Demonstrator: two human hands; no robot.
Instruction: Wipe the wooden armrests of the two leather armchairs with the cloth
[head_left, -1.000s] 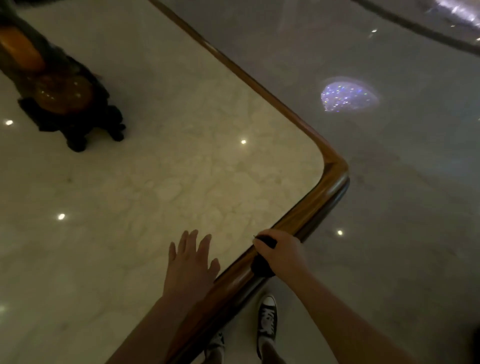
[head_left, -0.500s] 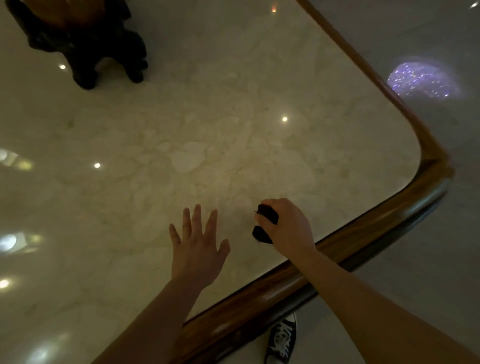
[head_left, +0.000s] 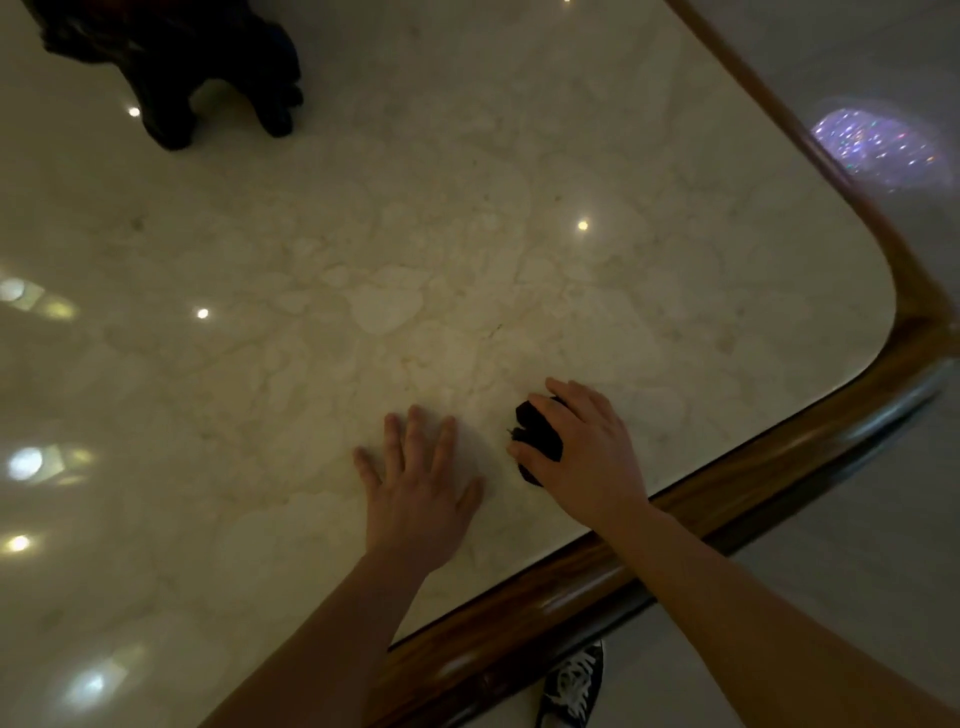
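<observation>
Marble fills most of the view: a pale, glossy tabletop (head_left: 467, 234) with a rounded wooden rim (head_left: 779, 462) and spots of reflected light. On that top, just inside the rim's near edge, lies the cloth (head_left: 537, 434), a small dark wad pressed to the stone. Right hand (head_left: 587, 447) covers the cloth from the rim side, fingers curled over and closed around it, thumb below. Left hand (head_left: 421, 493) rests flat on the marble just beside the cloth, farther from the rim's corner, fingers spread, palm down, holding nothing. Well away from the cloth, at the far side of the top, stands a dark carved stand (head_left: 171, 62). Beyond the rim, grey floor (head_left: 857, 597) shows a sparkling light patch (head_left: 872, 145) and, below the rim's near edge, one laced shoe (head_left: 574, 686). No armchair is in view.
</observation>
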